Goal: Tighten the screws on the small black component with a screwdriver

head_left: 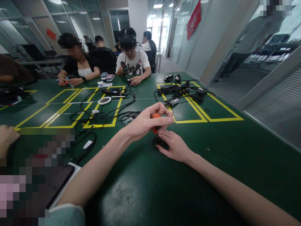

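Observation:
My left hand (150,117) is closed around the orange handle of a screwdriver (156,116), held upright over the green table. Below it, a small black part (155,141) rests on the tabletop, and the tool's lower end meets or nearly meets it. My right hand (176,146) steadies that black part from the right, its thumb and fingers closed about it. The fingers hide much of the part, so its exact kind cannot be made out.
Black cables (101,114) and a white ring (104,100) lie left of centre. More black cabled tools (175,89) lie at the back right within yellow tape. A phone-like device (62,183) sits at lower left. Two co-workers (133,64) work across the table; another person's hand (8,138) is at left.

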Available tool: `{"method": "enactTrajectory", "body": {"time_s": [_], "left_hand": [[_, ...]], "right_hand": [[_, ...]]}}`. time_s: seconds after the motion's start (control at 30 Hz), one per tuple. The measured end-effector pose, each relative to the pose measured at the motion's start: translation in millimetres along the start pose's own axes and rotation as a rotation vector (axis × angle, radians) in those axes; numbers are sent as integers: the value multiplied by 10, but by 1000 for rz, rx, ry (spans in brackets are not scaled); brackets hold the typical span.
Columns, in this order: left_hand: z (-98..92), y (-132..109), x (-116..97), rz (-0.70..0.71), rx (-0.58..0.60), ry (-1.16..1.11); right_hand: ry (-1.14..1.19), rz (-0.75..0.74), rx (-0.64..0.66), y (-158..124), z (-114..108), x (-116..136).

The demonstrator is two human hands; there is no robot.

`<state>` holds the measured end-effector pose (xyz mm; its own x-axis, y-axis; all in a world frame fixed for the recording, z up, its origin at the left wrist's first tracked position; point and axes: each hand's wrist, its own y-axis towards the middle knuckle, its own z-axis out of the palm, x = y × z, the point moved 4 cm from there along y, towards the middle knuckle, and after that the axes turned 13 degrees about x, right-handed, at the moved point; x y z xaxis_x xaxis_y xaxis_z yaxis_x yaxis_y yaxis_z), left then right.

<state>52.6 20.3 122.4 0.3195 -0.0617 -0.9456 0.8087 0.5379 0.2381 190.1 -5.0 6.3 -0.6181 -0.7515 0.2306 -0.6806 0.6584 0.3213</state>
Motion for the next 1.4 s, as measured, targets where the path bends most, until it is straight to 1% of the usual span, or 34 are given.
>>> {"method": "enactTrajectory", "body": {"time_s": [0.07, 0.2, 0.33, 0.5, 0.67, 0.87, 1.03, 1.23, 1.33, 1.4], "left_hand": [[-4, 3, -17, -29, 2, 27], [-20, 14, -68, -26, 53, 1], [-43, 18, -59, 2, 34, 14], [7, 19, -12, -14, 52, 1], [-1, 12, -20, -34, 24, 40], [-35, 22, -45, -15, 56, -10], [-63, 29, -11, -32, 1, -11], [-15, 22, -21, -18, -8, 17], [-29, 22, -28, -11, -41, 14], [-50, 26, -35, 6, -31, -13]], "right_hand": [[0, -3, 4, 4, -4, 3], [2, -4, 15, 7, -16, 3], [0, -1, 23, -1, -7, -10], [-10, 3, -2, -4, 4, -15], [-28, -13, -11, 18, -19, 19], [-43, -19, -23, 20, -40, 33], [-45, -18, -19, 11, -35, 21], [-38, -5, -4, 6, -16, 12], [-32, -4, 6, 11, -17, 16], [-30, -4, 8, 14, -20, 18]]}}
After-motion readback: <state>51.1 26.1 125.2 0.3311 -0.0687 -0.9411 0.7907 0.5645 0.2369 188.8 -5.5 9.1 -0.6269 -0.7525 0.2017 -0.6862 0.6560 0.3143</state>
